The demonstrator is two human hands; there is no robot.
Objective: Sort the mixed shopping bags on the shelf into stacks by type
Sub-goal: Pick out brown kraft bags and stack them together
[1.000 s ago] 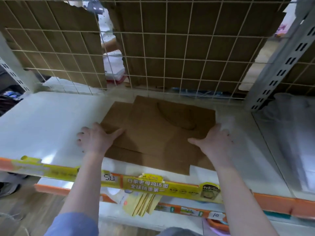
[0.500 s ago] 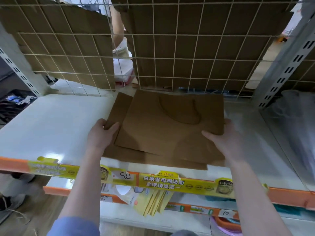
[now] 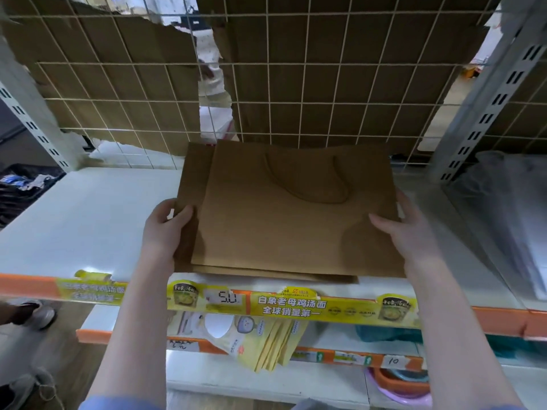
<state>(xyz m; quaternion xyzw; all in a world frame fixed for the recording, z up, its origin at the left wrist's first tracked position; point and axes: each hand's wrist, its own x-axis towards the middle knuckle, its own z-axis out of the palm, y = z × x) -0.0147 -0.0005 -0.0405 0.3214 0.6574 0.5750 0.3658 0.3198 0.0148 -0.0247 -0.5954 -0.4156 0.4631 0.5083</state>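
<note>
A stack of flat brown paper shopping bags [image 3: 284,220] is raised off the white shelf [image 3: 83,220], its far edge tilted up toward the wire grid. The top bag shows a rope handle lying flat on it. My left hand [image 3: 164,229] grips the stack's left edge, thumb on top and fingers under. My right hand [image 3: 402,229] grips the right edge the same way. The bags are not squarely aligned; a lower one sticks out at the left and the front.
A wire grid backed with torn cardboard [image 3: 296,99] closes the shelf's rear. Clear plastic bags [image 3: 503,220] lie on the right section. Yellow price strips [image 3: 290,306] line the front edge. Yellow packets [image 3: 266,341] hang below. A grey upright [image 3: 488,99] stands at right.
Both hands went from pressing flat beside the bags to gripping the stack's edges. The stack has lifted off the shelf and tilted up.
</note>
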